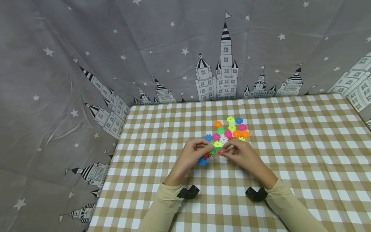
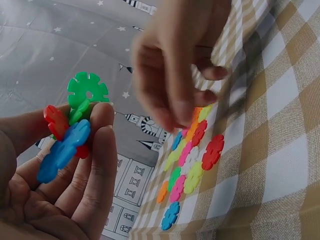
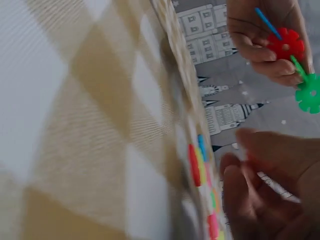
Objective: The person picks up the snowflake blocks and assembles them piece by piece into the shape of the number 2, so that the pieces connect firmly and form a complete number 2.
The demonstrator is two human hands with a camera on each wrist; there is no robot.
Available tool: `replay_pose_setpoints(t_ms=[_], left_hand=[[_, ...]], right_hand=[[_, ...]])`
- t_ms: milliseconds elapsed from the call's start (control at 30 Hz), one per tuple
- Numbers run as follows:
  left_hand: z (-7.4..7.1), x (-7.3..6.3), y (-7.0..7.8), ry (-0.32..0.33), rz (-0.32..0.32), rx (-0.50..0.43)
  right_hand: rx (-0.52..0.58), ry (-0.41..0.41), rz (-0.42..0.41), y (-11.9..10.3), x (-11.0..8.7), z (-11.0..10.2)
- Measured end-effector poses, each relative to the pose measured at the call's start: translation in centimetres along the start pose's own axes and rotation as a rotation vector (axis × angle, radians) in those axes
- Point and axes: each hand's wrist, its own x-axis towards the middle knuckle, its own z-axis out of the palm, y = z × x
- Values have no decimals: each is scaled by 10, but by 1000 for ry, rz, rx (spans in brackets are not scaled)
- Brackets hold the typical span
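My left hand (image 1: 195,152) pinches a small chain of joined plastic snowflake discs. The left wrist view shows a blue disc (image 2: 64,151), red discs (image 2: 56,121) and green discs (image 2: 88,91) slotted into each other at angles. Close beside it, my right hand (image 1: 240,151) is raised over the table with bent fingers. A red disc (image 1: 221,151) appears at its fingertips in the head view. The left wrist view has the right hand blurred above a red disc (image 2: 213,152) lying on the cloth. Whether the right fingers hold a disc is unclear.
Loose snowflake discs, among them a white disc (image 1: 223,139), a pink disc (image 1: 242,127) and an orange disc (image 1: 217,124), lie flat beyond the hands. The checked tablecloth (image 1: 304,161) covers the table. A grey castle-print curtain (image 1: 162,42) stands behind and to the left.
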Motion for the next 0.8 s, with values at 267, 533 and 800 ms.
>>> replay_pose_setpoints(t_ms=[267,533,800], left_hand=[[-1,1,-1,-5,-5,-5],[-1,0,0,-21,17,-2],[-1,0,0,-14,7,4]], right_hand=[[-84,-57,145,13,2,6],[-181,-125,147,18,4,9],[-168,-152,128,17,4,7]])
